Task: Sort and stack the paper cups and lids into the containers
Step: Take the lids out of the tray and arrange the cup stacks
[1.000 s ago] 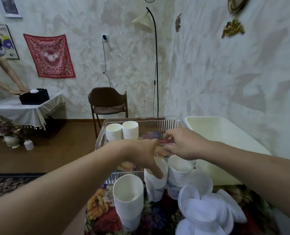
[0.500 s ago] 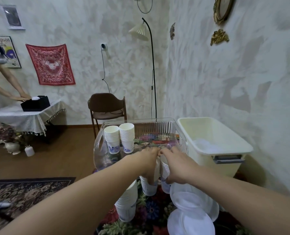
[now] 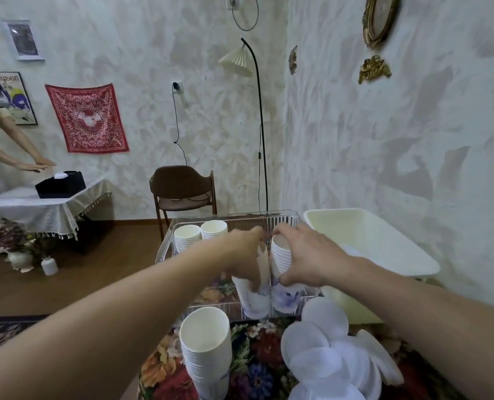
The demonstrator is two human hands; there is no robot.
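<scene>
Paper cup stacks gripped by both hands | bases blurred | clear bin

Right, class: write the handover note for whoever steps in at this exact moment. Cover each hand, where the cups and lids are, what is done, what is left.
Left hand grips one cup stack; right hand grips a second stack. Both are held side by side at the clear bin's near end.
Done: two cup stacks stand at the bin's far left corner.
Left: set down both held stacks; move the cup stack on the table into the bin; gather the loose lids on the cloth, probably for the cream tub, which seems to hold something white already.
</scene>
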